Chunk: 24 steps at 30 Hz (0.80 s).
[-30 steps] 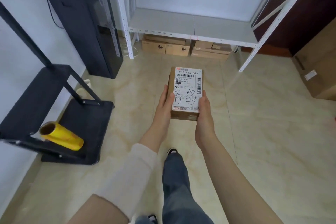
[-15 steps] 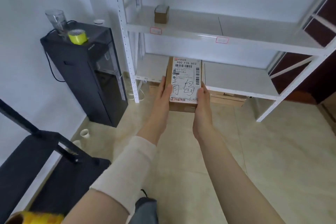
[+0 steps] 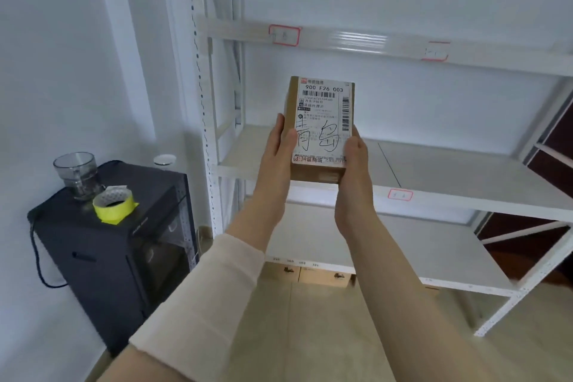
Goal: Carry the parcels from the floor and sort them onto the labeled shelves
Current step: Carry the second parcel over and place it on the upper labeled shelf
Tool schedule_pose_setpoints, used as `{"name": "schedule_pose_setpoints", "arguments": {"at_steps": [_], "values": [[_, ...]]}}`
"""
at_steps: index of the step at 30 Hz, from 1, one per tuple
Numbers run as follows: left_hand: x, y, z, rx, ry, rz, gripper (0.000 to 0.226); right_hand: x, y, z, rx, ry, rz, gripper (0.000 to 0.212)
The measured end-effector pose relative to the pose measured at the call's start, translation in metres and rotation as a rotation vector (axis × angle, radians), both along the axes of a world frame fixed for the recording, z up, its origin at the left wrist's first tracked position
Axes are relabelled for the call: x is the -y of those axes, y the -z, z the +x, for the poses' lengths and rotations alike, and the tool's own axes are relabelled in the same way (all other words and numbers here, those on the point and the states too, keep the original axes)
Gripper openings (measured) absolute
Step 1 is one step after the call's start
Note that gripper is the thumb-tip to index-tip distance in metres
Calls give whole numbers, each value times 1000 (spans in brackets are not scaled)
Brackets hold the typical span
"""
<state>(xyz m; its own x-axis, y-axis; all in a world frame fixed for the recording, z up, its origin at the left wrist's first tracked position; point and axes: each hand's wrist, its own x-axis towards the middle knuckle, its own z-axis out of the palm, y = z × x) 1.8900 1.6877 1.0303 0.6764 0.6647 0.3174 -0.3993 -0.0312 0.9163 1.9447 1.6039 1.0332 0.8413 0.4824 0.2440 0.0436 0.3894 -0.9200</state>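
A small brown cardboard parcel [image 3: 321,130] with a white shipping label and handwritten characters is held up in front of the white shelf rack [image 3: 465,177]. My left hand [image 3: 277,149] grips its left edge and my right hand [image 3: 353,161] grips its right edge and bottom corner. The parcel hovers at the height of the middle shelf, below the upper shelf rail. Red-framed labels sit on the shelf edges: one upper left label [image 3: 284,35], one upper right label [image 3: 435,51], one middle label [image 3: 400,195].
A black cabinet [image 3: 117,251] stands left of the rack with a glass jug [image 3: 77,175] and a yellow tape roll [image 3: 114,205] on top. Cardboard boxes [image 3: 322,276] lie on the floor under the lowest shelf. A dark wooden door [image 3: 552,146] is at the right.
The view has tilted up and come closer to the rack. Both hands raised the parcel from waist level to the height of the middle shelf, grip unchanged.
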Motion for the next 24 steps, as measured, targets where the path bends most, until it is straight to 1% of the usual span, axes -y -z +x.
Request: {"name": "schedule_pose_setpoints", "arguments": {"at_steps": [3,7,11,14,18,21,24], "values": [[-37,-15,29,40,6,6,62,-38,-16,28,28,1,19,45],[-83,-29,71,68,11,-3,53,-82,-28,70,70,20,21,45],[-115,-44,115,135,46,23,53,-114,-42,114,102,14,66,45],[-133,-60,153,186,59,55,57,-132,-56,148,139,23,108,45],[-158,-96,195,218,12,115,61,-160,-87,198,222,25,160,46],[-184,-125,219,258,-3,167,68,-188,-117,228,301,-24,202,54],[-214,-154,241,232,-36,213,72,-215,-144,254,349,-73,192,61]]}}
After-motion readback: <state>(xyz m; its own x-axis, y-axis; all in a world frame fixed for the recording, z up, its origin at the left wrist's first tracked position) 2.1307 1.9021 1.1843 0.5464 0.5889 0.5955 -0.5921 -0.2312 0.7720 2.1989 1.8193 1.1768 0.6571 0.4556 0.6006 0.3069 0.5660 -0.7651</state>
